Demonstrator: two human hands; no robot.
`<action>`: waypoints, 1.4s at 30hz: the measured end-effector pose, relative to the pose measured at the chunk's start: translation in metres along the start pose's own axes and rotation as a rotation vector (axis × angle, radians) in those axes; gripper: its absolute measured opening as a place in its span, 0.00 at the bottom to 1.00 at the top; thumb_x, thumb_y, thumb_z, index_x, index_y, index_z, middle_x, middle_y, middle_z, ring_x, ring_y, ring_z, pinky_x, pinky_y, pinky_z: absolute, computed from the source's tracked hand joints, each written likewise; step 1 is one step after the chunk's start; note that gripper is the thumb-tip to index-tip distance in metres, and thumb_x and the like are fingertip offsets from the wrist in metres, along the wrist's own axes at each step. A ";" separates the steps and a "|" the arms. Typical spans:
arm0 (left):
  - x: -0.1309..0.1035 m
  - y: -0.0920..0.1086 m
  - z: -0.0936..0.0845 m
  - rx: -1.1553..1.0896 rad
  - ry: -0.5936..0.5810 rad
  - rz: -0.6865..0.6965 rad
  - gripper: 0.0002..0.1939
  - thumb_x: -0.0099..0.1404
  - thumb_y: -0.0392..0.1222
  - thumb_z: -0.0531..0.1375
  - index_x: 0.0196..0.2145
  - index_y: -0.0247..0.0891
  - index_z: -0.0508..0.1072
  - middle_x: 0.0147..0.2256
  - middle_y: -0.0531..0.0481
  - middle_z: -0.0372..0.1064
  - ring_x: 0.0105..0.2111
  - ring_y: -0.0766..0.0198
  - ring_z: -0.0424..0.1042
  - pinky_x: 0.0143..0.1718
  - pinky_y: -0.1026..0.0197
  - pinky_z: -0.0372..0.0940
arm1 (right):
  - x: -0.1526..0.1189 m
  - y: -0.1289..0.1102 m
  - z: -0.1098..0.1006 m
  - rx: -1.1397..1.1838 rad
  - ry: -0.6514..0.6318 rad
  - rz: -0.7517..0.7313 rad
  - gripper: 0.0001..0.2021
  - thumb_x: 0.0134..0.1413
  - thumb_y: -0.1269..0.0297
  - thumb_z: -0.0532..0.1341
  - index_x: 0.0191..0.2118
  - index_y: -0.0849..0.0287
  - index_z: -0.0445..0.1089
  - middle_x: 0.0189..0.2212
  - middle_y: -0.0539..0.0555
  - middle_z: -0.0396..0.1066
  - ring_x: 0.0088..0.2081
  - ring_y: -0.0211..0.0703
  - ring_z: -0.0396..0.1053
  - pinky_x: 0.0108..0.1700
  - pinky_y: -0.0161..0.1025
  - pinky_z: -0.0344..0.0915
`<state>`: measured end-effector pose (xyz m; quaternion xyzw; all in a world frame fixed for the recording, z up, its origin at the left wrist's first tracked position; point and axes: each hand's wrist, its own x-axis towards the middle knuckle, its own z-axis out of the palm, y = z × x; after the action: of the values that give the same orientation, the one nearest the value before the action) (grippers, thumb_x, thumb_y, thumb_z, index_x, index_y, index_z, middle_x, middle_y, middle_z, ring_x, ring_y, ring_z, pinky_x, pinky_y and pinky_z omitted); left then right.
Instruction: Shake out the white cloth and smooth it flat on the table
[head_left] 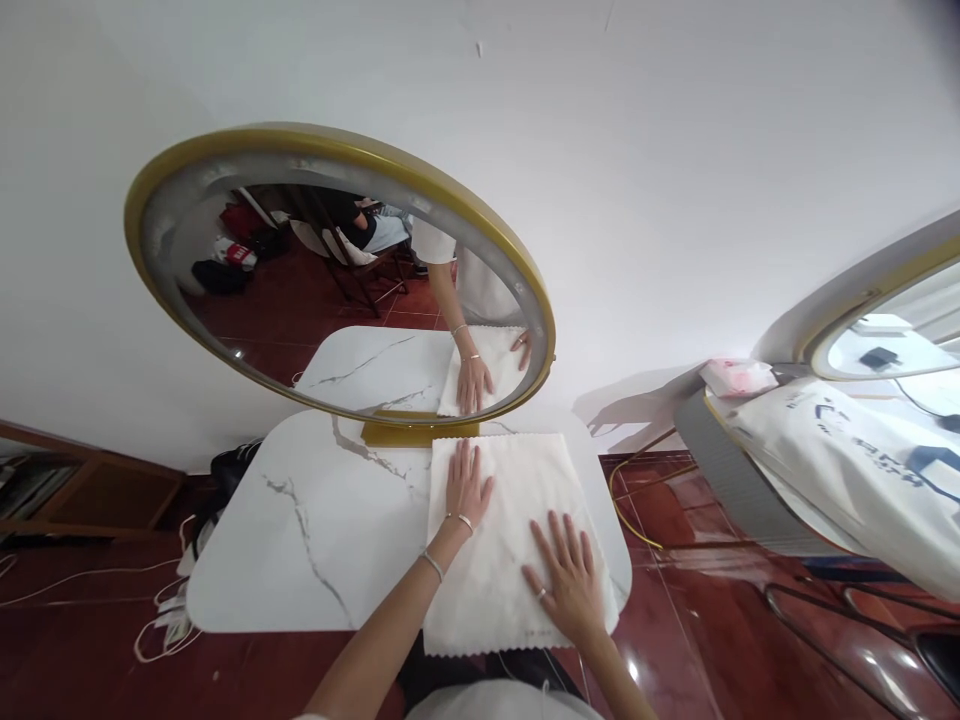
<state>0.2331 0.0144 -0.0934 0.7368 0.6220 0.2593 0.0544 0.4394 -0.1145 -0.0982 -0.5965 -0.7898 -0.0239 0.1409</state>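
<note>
A white cloth (510,560) with scalloped edges lies spread over the right part of a white marble-patterned table (255,540). Its near edge reaches slightly past the table's front. My left hand (466,488) rests flat near the cloth's far left corner, fingers stretched out and bracelets at the wrist. On the cloth's right side my right hand (568,580) lies flat with spread fingers, one wearing a ring. Neither hand grips anything. Small faint print shows near the cloth's front edge.
A gold-rimmed round mirror (337,290) stands at the table's back on a gold base (397,433), reflecting my arm and a seated person. At right, another table holds a white printed bag (847,450) and a tissue pack (739,377). White cables (169,620) hang at left.
</note>
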 end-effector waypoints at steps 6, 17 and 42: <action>0.013 -0.010 0.011 0.134 -0.096 0.061 0.34 0.68 0.48 0.48 0.67 0.33 0.44 0.68 0.38 0.41 0.68 0.50 0.37 0.65 0.42 0.44 | 0.005 -0.004 -0.001 0.000 -0.017 0.043 0.36 0.62 0.50 0.52 0.70 0.47 0.34 0.69 0.55 0.38 0.68 0.60 0.37 0.63 0.62 0.48; 0.027 -0.029 -0.008 0.130 -0.153 0.144 0.32 0.69 0.48 0.48 0.66 0.33 0.48 0.68 0.41 0.42 0.68 0.55 0.40 0.66 0.48 0.43 | 0.008 -0.010 -0.010 0.056 -0.132 -0.228 0.33 0.63 0.49 0.52 0.69 0.48 0.40 0.69 0.57 0.37 0.68 0.59 0.37 0.65 0.62 0.40; 0.038 -0.088 -0.031 0.085 -0.334 0.608 0.29 0.69 0.43 0.47 0.66 0.37 0.50 0.68 0.46 0.44 0.68 0.59 0.39 0.67 0.49 0.41 | 0.042 -0.140 0.010 0.132 -0.222 -0.228 0.36 0.60 0.41 0.50 0.69 0.46 0.40 0.69 0.58 0.34 0.68 0.64 0.31 0.62 0.68 0.24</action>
<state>0.1441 0.0626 -0.0900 0.9223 0.3668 0.1135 0.0449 0.2938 -0.1132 -0.0791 -0.4914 -0.8630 0.0782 0.0878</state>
